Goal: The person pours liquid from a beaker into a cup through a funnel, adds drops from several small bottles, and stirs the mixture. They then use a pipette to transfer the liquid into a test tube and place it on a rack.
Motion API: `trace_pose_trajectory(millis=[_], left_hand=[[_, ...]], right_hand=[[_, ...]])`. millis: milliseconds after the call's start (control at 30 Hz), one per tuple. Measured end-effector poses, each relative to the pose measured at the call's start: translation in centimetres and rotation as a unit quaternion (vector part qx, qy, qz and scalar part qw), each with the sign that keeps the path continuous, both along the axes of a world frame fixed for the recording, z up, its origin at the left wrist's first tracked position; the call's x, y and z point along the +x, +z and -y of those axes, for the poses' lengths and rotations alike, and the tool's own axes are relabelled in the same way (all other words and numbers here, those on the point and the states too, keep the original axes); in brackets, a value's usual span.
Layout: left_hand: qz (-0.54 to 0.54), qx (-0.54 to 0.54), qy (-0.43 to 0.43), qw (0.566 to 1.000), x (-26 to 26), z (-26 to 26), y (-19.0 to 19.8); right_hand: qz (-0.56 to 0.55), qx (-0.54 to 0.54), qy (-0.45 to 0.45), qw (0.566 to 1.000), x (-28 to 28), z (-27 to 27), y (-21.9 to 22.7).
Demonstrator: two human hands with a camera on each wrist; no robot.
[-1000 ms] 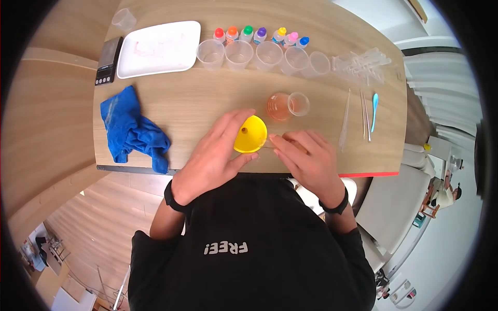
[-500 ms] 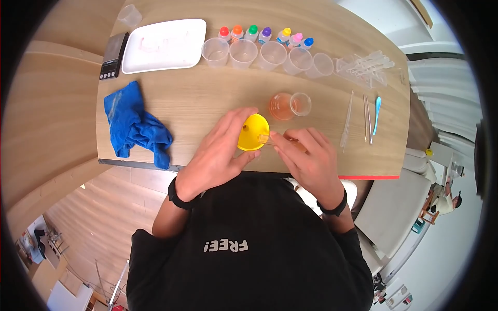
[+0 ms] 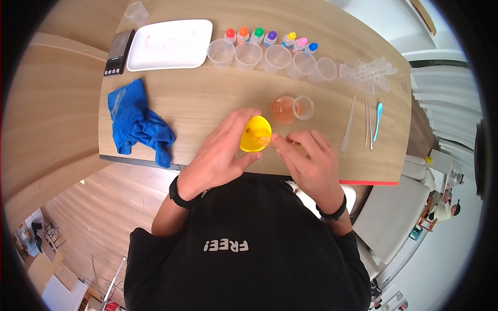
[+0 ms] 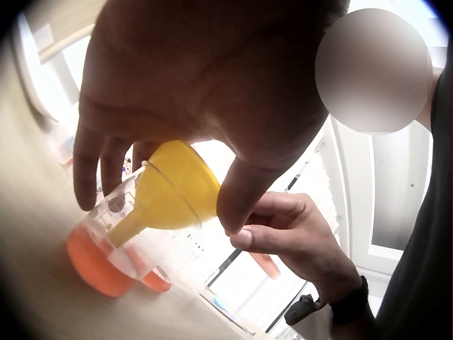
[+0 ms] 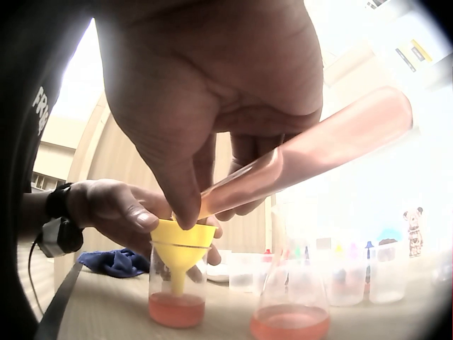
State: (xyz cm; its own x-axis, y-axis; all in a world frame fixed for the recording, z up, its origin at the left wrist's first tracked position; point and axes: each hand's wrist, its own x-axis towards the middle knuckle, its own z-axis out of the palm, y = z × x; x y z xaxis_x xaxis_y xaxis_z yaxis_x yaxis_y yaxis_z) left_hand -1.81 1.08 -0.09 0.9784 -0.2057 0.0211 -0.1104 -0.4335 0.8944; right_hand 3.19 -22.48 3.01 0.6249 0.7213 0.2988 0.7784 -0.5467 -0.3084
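My left hand (image 3: 218, 150) holds the yellow funnel (image 3: 252, 133) at its rim, with the thumb on the near side and fingers around the far side. The funnel sits in a clear beaker (image 5: 160, 283), its spout above reddish-orange liquid (image 5: 177, 312). Between thumb and fingers, my right hand (image 3: 314, 160) pinches a clear test tube (image 5: 340, 145) near its mouth. The tube slants down into the funnel and contains pinkish liquid; its mouth is partly hidden by the fingers. Just beyond stands a conical flask (image 3: 281, 109) with similar liquid at its bottom.
Along the back are a scale (image 3: 118, 54), a white tray (image 3: 171, 65), clear plastic cups (image 3: 220, 53), several color-capped bottles (image 3: 258, 36) and a rack of clear tubes (image 3: 365, 72). A blue cloth (image 3: 137, 122) lies left; a blue spoon (image 3: 378, 122) and thin rods (image 3: 368, 122) lie right.
The test tube's mouth has come further over the inside of the funnel, and orange liquid now shows at it. Both hands keep their grips. The head view has shifted slightly.
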Motion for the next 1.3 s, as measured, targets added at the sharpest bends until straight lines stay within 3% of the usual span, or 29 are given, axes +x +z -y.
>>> trace_pose_trajectory(millis=[1300], left_hand=[[-0.015, -0.004, 0.007, 1.0, -0.13, 0.16, -0.04]], right_hand=[[0.033, 0.01, 0.0, 0.999, -0.41, -0.06, -0.2]])
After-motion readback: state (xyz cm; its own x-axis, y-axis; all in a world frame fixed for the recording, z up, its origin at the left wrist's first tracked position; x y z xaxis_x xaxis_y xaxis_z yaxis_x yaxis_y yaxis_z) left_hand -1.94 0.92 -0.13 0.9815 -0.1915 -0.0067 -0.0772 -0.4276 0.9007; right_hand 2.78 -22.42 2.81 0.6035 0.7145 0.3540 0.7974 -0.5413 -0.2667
